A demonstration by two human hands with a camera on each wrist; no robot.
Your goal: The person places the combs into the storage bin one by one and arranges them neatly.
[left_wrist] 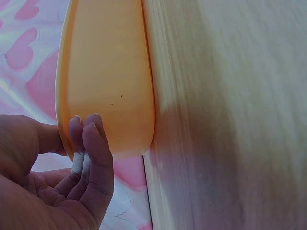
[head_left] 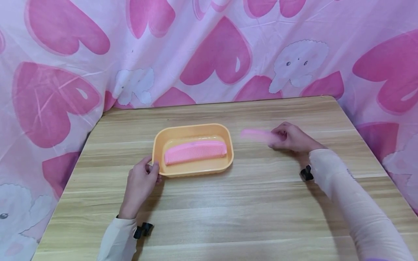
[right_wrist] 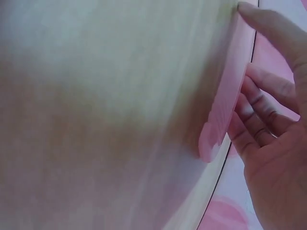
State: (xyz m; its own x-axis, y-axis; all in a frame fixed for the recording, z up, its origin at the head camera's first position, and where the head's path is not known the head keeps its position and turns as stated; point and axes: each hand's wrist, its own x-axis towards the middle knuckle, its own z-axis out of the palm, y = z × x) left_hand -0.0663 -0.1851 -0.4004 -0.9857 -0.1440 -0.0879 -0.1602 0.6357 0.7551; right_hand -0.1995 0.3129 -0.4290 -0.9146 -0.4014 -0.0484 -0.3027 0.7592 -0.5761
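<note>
A shallow orange plastic tray (head_left: 197,171) with rounded corners stands on the table, left of centre. One pink comb (head_left: 196,150) lies inside it, teeth toward the near side. At the tray's near left corner, my left hand (head_left: 140,185) pinches the rim between thumb and fingers; the left wrist view shows the fingertips against the outer wall (left_wrist: 105,86). To the right of the tray, my right hand (head_left: 294,138) holds a second pink comb (head_left: 255,135) by its right end, blurred in the head view. This comb (right_wrist: 223,96) appears edge-on close to the tabletop in the right wrist view.
The wooden table (head_left: 215,217) has its back edge against a pink curtain (head_left: 209,47) printed with hearts and white animals, which also hangs along both sides. Small black clips (head_left: 143,230) show beside both wrists.
</note>
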